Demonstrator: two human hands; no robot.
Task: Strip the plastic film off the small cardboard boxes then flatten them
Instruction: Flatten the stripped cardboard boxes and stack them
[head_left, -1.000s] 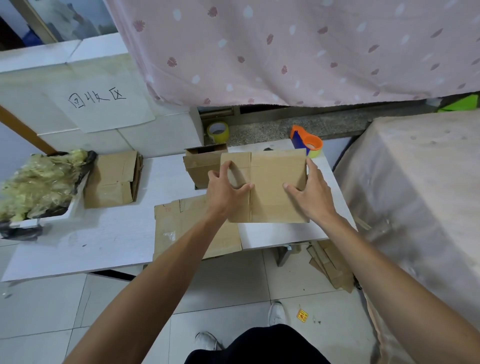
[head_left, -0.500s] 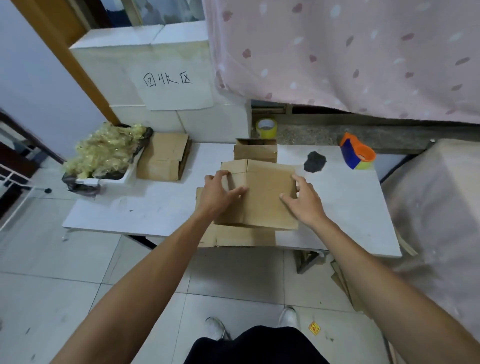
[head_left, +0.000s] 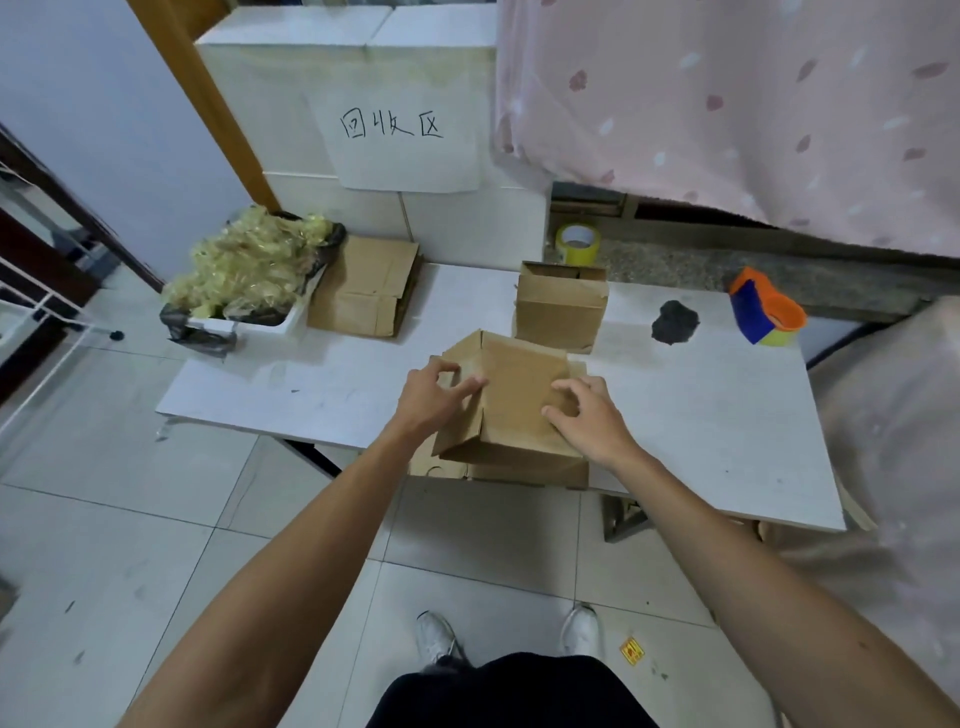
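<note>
While standing at the table's near edge, holds a box between both hands, half collapsed and tilted, open end facing away. Grips its left wall with the left hand, fingers curled at the edge, thumb stretched along the top crease. Clamps the right side with the right hand, fingers bent over the far edge, thumb on the upper panel. Rests the box on flat cardboard overhanging the table's front.

Just behind: an upright box, top open. Further left, against the white blocks: a flattened stack, just beside a tray heaped with yellowish film. On the ledge behind the table: a tape roll. At the table's right end: an orange and blue dispenser, near a dark blot. Taped to the blocks: a sheet with handwritten characters.
</note>
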